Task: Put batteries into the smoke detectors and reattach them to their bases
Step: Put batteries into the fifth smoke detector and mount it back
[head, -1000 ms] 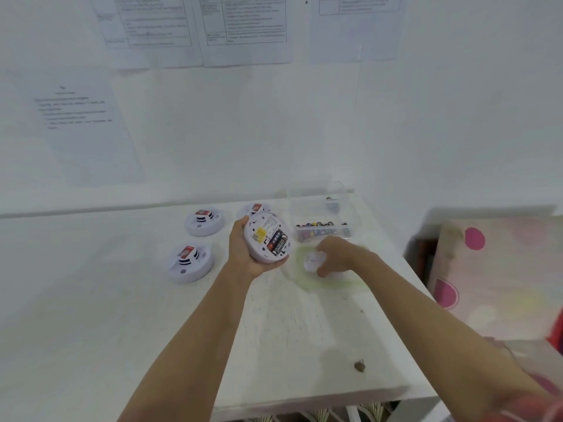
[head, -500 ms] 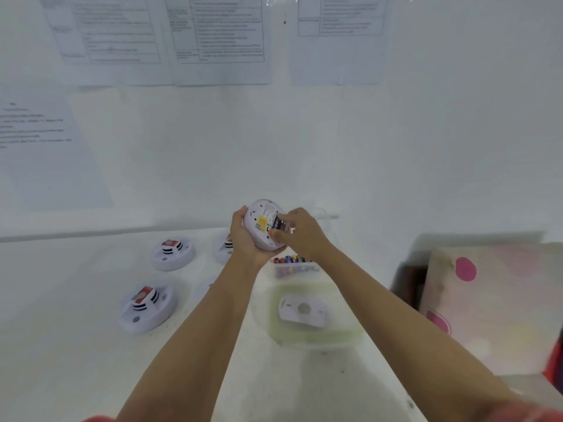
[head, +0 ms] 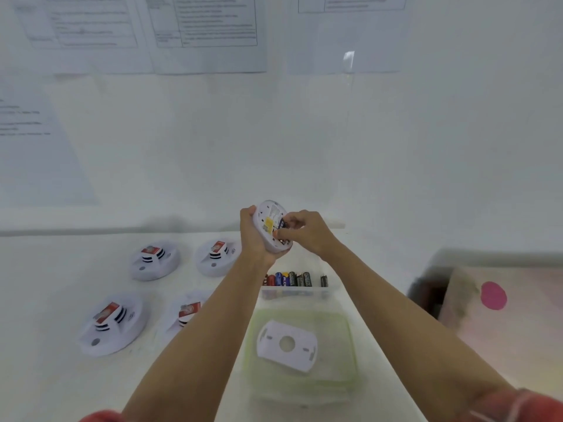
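The left hand (head: pixel 254 237) grips the detector (head: pixel 267 221) above the bench (head: pixel 45 376), while the right hand (head: pixel 306 232) pinches a battery (head: pixel 284 224) at its slot. Best to hold the shell steady, match polarity and press it flat. The base (head: pixel 286 344) lies below.

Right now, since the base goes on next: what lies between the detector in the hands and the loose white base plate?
In the head view, the clear box holding a row of batteries sits between the detector and the base plate.

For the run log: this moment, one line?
left hand: grips round white smoke detector | right hand: fingers at its battery bay
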Available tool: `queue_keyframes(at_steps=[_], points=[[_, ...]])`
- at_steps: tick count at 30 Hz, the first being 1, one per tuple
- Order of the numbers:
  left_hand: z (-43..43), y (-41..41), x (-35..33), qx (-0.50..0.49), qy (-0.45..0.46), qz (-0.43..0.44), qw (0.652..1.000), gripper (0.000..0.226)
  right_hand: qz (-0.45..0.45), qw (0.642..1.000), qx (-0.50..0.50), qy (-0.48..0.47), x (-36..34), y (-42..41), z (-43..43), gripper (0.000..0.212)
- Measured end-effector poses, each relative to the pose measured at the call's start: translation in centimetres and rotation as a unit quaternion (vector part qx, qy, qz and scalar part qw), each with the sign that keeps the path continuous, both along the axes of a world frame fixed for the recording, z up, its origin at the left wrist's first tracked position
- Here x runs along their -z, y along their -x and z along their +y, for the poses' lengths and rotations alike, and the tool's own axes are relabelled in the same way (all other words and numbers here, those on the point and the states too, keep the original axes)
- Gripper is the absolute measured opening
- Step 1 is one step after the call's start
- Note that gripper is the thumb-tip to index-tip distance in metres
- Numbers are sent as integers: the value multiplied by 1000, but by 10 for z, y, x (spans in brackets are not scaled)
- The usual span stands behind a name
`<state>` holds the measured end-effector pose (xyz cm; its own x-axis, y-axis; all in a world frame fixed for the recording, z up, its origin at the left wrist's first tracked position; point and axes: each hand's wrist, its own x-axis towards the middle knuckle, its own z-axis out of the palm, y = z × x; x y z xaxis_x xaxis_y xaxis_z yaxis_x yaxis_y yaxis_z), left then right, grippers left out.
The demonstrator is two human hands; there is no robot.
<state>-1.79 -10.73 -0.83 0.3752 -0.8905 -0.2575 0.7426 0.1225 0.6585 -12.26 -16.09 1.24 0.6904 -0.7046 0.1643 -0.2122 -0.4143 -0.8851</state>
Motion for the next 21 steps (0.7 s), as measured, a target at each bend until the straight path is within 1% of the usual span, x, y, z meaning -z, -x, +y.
queue_keyframes(at_steps=[2,5,10,12,14,18,21], points=[[-3,-2,2,6,-5,-9,1000,43,-2,1000,4,-9,2,-2,-4,12],[-3,-4,5,14,-11,-10,1000,44,18,1000,-5,-1,4,-1,-11,21],[2,-8,4,30,-6,5,1000,45,55,993,-14,99,2,-2,-14,32],[3,-9,3,32,-5,15,999,45,71,988,-10,140,1,-3,-11,31],[4,-8,2,34,-4,22,999,43,106,976,-8,191,0,-4,-7,30],[4,-3,-3,26,-19,-6,999,41,163,947,-3,275,1,-6,0,33],[3,-4,-8,8,-24,-12,1000,41,156,941,-1,301,1,-4,4,39]])
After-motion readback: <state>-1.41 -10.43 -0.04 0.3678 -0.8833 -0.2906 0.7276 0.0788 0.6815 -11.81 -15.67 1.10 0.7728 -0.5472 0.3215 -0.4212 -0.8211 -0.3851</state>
